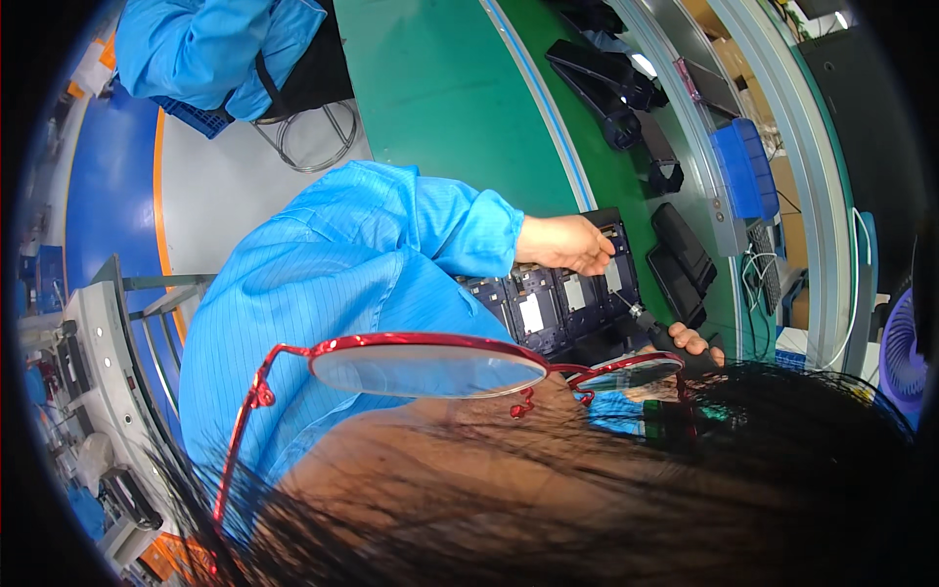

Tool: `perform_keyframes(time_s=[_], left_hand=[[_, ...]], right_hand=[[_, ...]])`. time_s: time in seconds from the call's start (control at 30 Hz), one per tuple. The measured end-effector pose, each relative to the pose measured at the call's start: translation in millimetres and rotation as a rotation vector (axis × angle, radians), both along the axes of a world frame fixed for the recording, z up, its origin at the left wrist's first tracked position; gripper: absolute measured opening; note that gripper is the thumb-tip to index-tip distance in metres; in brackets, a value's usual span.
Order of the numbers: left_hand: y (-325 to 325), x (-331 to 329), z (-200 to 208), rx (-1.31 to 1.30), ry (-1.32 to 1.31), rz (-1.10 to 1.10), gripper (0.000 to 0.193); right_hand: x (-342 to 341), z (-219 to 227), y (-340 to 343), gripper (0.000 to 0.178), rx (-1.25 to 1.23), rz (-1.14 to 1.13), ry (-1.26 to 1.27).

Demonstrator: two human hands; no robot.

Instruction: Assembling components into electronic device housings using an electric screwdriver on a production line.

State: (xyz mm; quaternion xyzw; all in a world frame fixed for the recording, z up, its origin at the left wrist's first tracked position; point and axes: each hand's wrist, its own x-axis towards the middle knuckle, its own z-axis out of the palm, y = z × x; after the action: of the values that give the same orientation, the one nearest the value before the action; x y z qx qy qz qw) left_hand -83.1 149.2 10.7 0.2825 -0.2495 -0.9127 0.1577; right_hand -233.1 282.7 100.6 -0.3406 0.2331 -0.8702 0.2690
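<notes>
On the green bench lies a black tray-like panel (550, 311) with several dark framed sections and pale rectangles in them. My left hand (572, 245), in a blue sleeve, is over its far right part. Its fingers are bent and pressed together at the panel; what they pinch, if anything, is too small to name. My right hand (693, 342) is wrapped round a black screwdriver (665, 338). The metal tip of the tool slants toward the panel, near my left fingertips. Glasses and hair in the foreground hide the right wrist and the panel's near edge.
Black moulded parts (680, 256) lie right of the panel, with more black parts (606, 88) farther off. A blue bin (743, 168) hangs by the metal rail. At the upper left sits another person in a blue smock (210, 49). A purple fan (905, 352) stands far right.
</notes>
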Motion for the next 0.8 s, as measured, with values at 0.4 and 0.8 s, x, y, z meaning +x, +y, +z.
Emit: perform_keyframes(time_s=[0.4,0.8], left_hand=[[-12,-2,-14,0.060,0.079,-0.051,0.024],[-7,2,-14,0.097,-0.040,0.035,0.019]], right_hand=[[5,19,10,0.038,0.098,-0.125,-0.002],[0,10,26,0.035,0.184,-0.152,-0.017]])
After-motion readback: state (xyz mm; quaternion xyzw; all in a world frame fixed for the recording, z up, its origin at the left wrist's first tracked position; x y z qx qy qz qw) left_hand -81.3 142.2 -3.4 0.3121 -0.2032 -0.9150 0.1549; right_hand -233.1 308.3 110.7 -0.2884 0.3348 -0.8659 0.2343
